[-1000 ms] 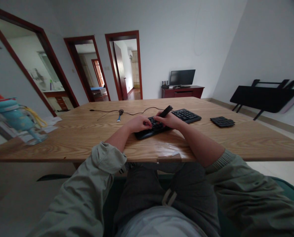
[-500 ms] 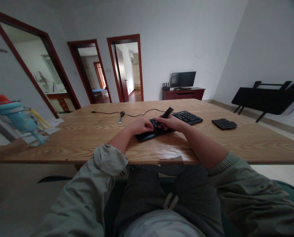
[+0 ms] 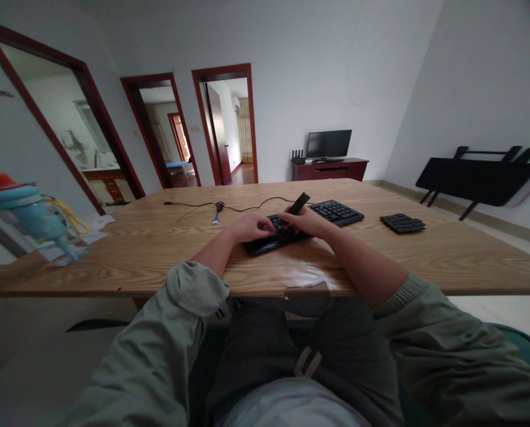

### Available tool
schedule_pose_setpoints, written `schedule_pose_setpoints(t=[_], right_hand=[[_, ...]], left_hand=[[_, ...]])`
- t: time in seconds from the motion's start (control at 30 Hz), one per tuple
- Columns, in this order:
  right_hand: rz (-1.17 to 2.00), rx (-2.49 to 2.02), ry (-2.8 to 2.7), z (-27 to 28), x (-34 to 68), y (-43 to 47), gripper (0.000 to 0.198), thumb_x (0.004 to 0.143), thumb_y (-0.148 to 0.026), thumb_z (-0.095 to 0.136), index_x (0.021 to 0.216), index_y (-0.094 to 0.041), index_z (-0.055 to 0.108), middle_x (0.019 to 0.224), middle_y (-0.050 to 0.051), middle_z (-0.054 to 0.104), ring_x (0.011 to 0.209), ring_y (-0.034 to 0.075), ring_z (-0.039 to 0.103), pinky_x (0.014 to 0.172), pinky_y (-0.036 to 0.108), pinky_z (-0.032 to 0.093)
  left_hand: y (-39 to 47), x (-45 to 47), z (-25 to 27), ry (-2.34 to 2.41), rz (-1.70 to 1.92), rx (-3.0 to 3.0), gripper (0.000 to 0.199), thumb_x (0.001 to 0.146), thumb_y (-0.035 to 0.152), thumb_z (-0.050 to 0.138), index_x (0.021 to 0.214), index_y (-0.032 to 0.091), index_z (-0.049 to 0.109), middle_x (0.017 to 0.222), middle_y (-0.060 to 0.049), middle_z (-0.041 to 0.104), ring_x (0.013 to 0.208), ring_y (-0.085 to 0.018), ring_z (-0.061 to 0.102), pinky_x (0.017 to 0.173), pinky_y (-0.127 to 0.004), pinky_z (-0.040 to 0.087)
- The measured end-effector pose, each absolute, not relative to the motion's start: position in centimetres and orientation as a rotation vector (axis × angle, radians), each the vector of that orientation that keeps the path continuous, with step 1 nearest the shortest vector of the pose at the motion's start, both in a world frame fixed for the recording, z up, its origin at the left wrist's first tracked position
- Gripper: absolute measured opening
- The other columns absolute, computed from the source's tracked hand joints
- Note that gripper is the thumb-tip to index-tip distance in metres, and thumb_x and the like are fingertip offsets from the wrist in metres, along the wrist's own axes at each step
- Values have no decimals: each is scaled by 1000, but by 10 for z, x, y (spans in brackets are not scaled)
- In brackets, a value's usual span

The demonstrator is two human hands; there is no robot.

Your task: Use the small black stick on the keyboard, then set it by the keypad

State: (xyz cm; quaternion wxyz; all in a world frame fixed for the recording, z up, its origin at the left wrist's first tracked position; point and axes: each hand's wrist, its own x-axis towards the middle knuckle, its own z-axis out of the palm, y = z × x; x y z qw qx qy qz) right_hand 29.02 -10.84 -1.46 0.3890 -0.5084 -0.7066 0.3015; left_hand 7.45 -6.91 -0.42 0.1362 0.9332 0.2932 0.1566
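A black computer keyboard point(image 3: 336, 211) lies at a slant on the wooden table in front of me. My left hand point(image 3: 252, 228) rests on its left end, fingers curled against the keys and edge. My right hand point(image 3: 308, 220) is closed around a flat black stick-like tool point(image 3: 299, 203), whose upper end juts up past the thumb. The tool's lower end is hidden by the hand, over the middle keys. To the right lies a flat group of loose black keycaps point(image 3: 402, 223).
A black cable point(image 3: 242, 209) runs behind the keyboard, with a bundled knot and a blue-and-white plug point(image 3: 215, 218). At the table's left stands a blue bottle point(image 3: 33, 213) with a red top and yellow strap, near papers point(image 3: 98, 222). The table's front edge point(image 3: 158, 293) is close to me.
Both hands stay at the keyboard in nearly the same pose, with the black tool still in the right one. The whole view has shifted very slightly.
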Motion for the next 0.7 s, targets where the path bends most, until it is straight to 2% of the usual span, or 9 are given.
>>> schedule_pose_setpoints(t=[0.37,0.7], right_hand=[[607,-1229,-1871,-11,287,-114,29,83,-46,60,82,-17,57,69,0,58,58,11,48,51,24,40],[703,-1217,-1941,-7,288,-118,26,84,-44,60,80,-18,57,65,0,57,58,12,50,52,24,41]], left_hand=[[-67,75,-7,826,448,2744,24,81,28,62,99,19,76,87,-1,72,74,-12,60,67,-21,43],[-65,77,-11,792,426,2801,22,84,28,60,99,21,74,96,0,74,83,-12,65,76,-20,45]])
